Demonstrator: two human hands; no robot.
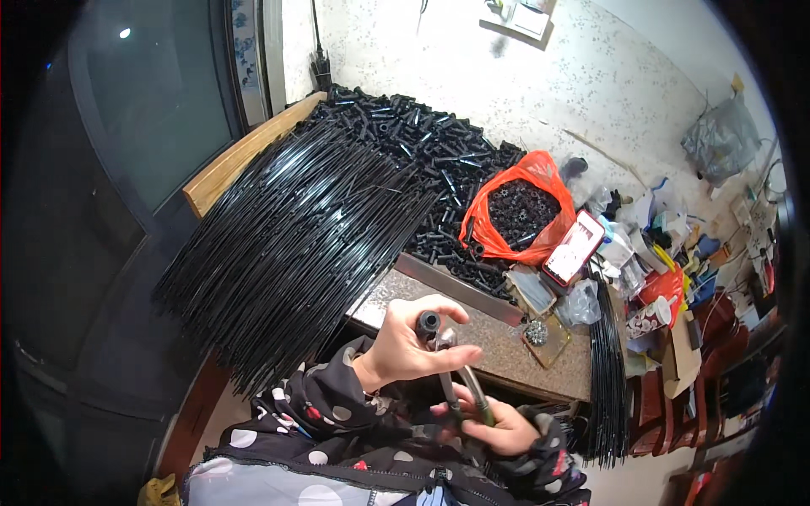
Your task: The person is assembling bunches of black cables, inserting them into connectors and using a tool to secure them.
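Observation:
My left hand [396,341] is raised over the front of the table, its fingers curled around a black tubular fitting [429,322] whose round open end faces up. Lower and to the right, my right hand [509,432] is closed on a plier-like metal tool [474,385] with two long arms. The tool's upper end meets the left hand beside the fitting; the fingers partly hide this contact. Motion blurs the lower part of the tool.
Long thin black rods [287,228] lie heaped on the left, overhanging the table [384,299]. Behind are piled black fittings [396,126] and a red plastic bag [553,173] of small black parts. A phone [574,247] leans against it. A metal bar [460,291] edges the pile.

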